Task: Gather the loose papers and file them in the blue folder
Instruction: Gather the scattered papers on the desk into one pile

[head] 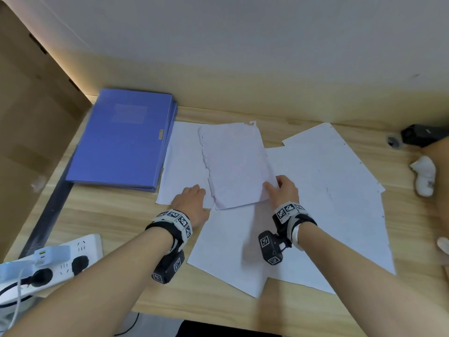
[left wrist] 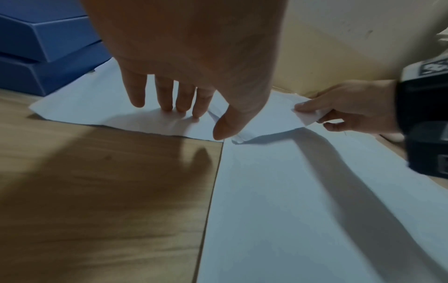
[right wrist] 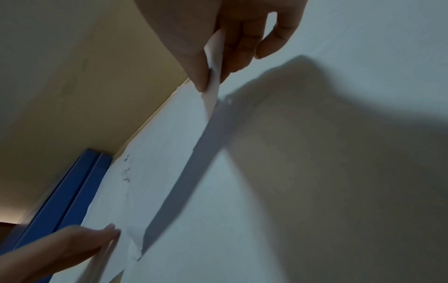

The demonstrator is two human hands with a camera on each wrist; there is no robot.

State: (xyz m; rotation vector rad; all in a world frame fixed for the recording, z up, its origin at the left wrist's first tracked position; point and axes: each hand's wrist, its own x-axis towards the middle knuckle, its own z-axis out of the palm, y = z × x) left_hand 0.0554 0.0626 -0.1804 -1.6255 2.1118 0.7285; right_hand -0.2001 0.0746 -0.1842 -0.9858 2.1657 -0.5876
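Blue folder [head: 121, 139] lay shut at the worktop's [head: 116, 215] far left, its cover label too blurred to read. Loose papers [head: 328, 190] overlapped beside it. His right hand [head: 284, 190] pinched a torn sheet's [head: 235, 164] corner; his left hand [head: 190, 203] pressed flat-fingered on the neighbouring sheet [head: 179, 166]. A power strip [head: 60, 259] sat near left.

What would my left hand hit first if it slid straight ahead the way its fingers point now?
The left hand lies flat on a white sheet, fingers pointing toward the back wall. Sliding on, it would probably first meet the ragged left edge of the torn sheet, beside its fingertips. The blue folder lies off to the left.
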